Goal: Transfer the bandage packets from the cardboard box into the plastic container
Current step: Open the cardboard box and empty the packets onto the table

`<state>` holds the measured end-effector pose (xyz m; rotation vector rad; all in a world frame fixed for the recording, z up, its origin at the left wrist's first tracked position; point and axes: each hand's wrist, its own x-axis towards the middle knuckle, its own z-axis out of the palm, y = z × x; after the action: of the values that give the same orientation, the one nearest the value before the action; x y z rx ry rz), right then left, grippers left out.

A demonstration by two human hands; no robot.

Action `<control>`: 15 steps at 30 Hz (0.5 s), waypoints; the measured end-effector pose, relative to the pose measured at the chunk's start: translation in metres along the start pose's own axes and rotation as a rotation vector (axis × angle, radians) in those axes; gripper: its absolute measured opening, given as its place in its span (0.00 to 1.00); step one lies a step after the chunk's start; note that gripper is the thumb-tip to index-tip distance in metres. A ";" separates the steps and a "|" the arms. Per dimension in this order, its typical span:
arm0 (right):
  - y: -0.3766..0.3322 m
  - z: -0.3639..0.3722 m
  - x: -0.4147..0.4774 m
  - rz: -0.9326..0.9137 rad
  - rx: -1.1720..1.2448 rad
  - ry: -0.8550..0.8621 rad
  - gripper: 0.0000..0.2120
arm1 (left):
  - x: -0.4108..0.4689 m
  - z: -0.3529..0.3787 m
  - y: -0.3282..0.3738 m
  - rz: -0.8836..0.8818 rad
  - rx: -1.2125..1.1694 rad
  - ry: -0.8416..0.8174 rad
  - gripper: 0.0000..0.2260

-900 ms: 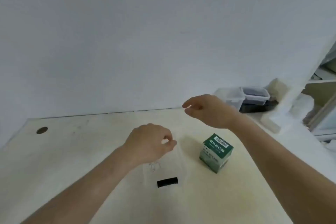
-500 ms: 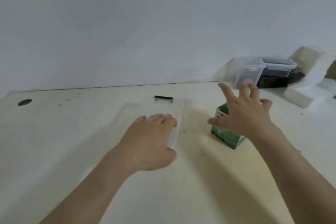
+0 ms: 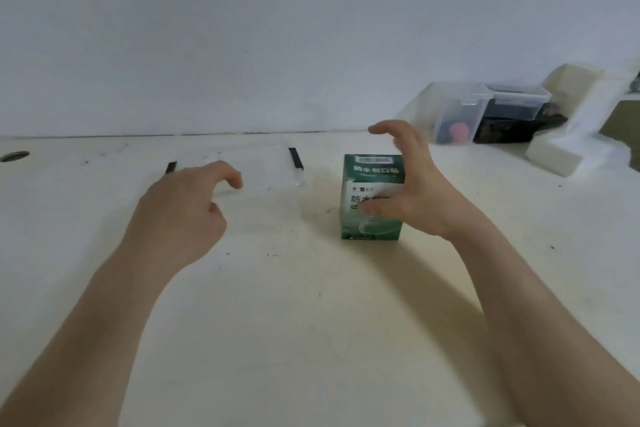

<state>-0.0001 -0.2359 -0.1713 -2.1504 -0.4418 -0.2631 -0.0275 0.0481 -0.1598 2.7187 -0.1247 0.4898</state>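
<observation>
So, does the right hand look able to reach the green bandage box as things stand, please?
Likely yes: the right hand is spread beside the green bandage box, nothing between them.

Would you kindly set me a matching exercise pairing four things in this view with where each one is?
Things:
1 box
2 container
3 hole
4 tubs

Places:
a far left of the table
b far right, at the back
c at the right hand
d just beyond the left hand

Pairs: 1-c; 2-d; 3-a; 4-b
</observation>
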 end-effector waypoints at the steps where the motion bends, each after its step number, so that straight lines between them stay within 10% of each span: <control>1: 0.001 0.004 -0.001 0.017 0.089 -0.006 0.37 | -0.001 0.004 -0.002 0.034 0.011 0.081 0.23; 4: 0.003 0.014 -0.004 0.055 0.247 -0.079 0.30 | -0.003 0.014 0.009 0.264 -0.120 0.330 0.17; 10: 0.004 0.015 -0.002 0.006 0.269 -0.322 0.37 | -0.010 0.043 0.064 0.546 -0.189 0.072 0.19; 15: -0.002 0.004 -0.003 0.186 0.617 -0.235 0.24 | 0.010 0.023 0.080 0.272 -0.477 -0.047 0.13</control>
<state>-0.0037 -0.2324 -0.1737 -1.6002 -0.3886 0.2137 -0.0229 -0.0348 -0.1489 2.2530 -0.5549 0.4070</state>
